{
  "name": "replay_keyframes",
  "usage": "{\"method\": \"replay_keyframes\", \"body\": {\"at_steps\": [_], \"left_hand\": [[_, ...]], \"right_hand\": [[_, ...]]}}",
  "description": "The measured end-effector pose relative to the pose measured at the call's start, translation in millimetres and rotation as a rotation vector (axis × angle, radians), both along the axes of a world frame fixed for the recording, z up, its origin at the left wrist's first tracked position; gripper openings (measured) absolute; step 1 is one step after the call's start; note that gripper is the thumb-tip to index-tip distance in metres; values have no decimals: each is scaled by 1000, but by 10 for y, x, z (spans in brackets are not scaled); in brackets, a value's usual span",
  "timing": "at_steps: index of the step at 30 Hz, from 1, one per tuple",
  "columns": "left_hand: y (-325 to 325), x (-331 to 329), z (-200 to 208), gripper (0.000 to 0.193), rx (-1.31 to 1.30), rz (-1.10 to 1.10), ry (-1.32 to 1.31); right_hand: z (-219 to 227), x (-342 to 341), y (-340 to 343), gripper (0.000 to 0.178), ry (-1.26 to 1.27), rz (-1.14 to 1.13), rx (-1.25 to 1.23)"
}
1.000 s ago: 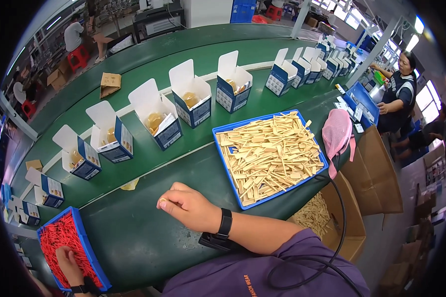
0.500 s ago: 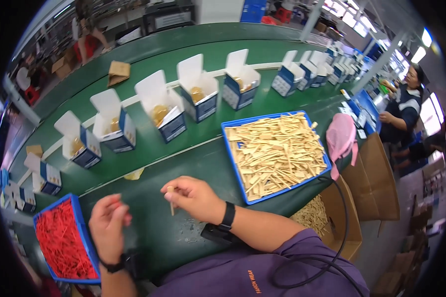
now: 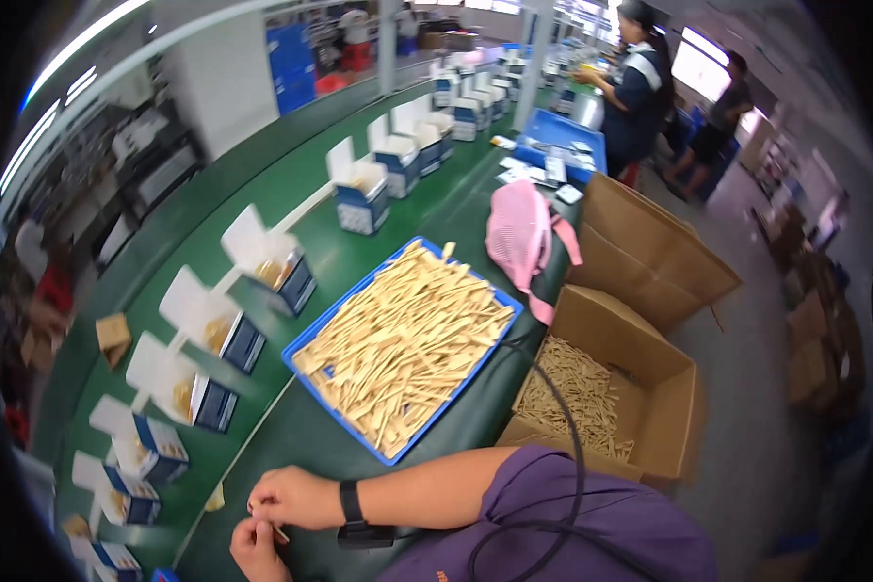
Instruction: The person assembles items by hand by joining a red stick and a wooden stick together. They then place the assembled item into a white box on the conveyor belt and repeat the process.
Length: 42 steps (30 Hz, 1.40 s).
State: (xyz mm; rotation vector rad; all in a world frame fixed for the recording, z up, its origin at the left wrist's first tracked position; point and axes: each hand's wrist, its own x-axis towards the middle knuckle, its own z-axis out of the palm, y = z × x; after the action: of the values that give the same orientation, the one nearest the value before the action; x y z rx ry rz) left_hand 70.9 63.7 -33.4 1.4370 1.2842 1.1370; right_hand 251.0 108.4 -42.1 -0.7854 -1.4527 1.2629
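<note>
Together, our two hands, left (image 3: 260, 549) and right (image 3: 296, 498), pinch one small stick (image 3: 279, 533); beyond them sits one blue tray (image 3: 307, 341) of sticks.

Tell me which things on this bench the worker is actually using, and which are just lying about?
In use:
- small pale stick, pinched between right hand and left hand
- blue tray heaped with the same pale sticks
- open blue-and-white boxes along the green belt

Lying about:
- pink cloth
- cardboard carton of spare sticks
- empty carton
</note>
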Motion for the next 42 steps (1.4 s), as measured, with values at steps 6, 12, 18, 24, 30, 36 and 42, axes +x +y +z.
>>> {"method": "replay_keyframes", "body": {"at_steps": [6,12,18,24,30,36,42], "left_hand": [[-292,275,351,23,-103,81,111],[-217,312,409,25,-144,188,98],[-127,331,457,28,-156,115,150],[-112,126,308,26,-178,124,97],[-185,-121,251,21,-295,81,37],[-210,-125,281,22,-321,66,41],[-160,-180,85,15,-278,57,-41]], "right_hand": [[35,55,-134,17,-4,148,-111],[65,-24,-51,16,6,104,-105],[78,17,-19,13,57,158,-231],[77,-64,-27,14,24,172,-240],[17,-181,-97,14,28,195,-228],[8,-147,-103,14,-71,226,-265],[62,-131,-99,14,-99,199,-248]]}}
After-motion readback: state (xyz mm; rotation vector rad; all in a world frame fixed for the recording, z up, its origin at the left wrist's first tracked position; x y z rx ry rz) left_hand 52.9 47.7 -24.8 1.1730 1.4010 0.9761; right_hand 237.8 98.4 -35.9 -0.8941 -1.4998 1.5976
